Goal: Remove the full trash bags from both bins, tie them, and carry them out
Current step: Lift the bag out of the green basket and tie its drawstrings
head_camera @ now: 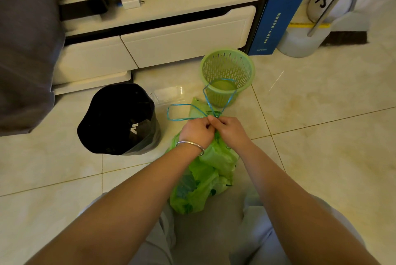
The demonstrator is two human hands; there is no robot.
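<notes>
A full green trash bag [205, 177] stands on the tiled floor between my knees. My left hand [196, 132] and my right hand [228, 129] meet at its gathered neck, both pinching the blue drawstring [186, 118], whose two loops stick out beyond my fingers. The green perforated bin [227, 72] stands bare of any bag just past my hands. To the left is a second bin [120, 119] lined with a black bag, its mouth open.
A white low cabinet [171, 35] with drawers runs along the back, cluttered on top. A clear plastic box [169, 94] lies between the bins. A blue paper bag [276, 27], a white jug [300, 44] and a broom stand at the back right. Grey fabric hangs at left.
</notes>
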